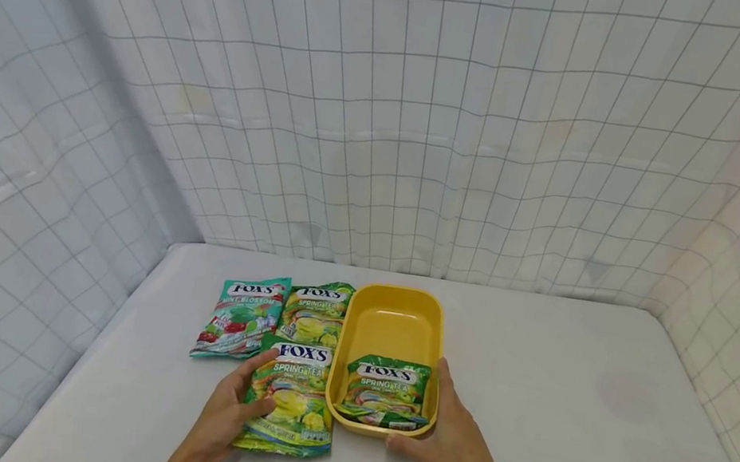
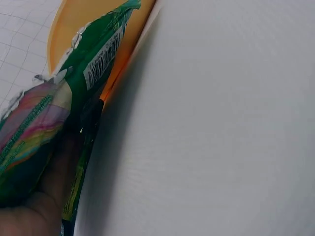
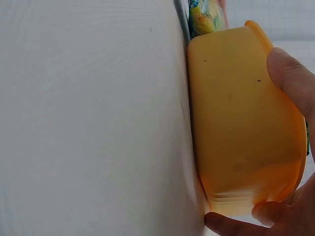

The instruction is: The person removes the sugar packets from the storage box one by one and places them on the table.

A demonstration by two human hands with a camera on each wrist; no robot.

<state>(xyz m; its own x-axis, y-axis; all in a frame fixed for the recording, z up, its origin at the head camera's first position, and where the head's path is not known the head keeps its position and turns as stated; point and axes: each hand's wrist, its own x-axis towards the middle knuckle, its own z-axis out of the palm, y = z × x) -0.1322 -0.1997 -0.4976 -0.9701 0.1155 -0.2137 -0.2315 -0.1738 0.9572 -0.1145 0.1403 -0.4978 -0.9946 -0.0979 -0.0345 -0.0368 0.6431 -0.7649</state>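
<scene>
My left hand (image 1: 221, 411) grips a green Fox's Spring Tea candy bag (image 1: 293, 393), thumb across its front, just left of the yellow plastic tub (image 1: 396, 293). In the left wrist view that candy bag (image 2: 51, 108) is tilted up off the table, and the edge of another green packet (image 2: 78, 177) shows beneath it. With thumb at the near wall and fingers along the right side, my right hand (image 1: 456, 443) holds the tub. Inside the tub's near end lies another Spring Tea bag (image 1: 384, 393). The right wrist view shows the tub's outer wall (image 3: 241, 108).
Behind the held bag, another Spring Tea bag (image 1: 315, 319) lies against the tub's left side. A teal Fox's Mint Blossom bag (image 1: 243, 320) lies farther left. White table surface (image 1: 567, 408) extends to the right, and grid-patterned curtains (image 1: 426, 151) enclose the table.
</scene>
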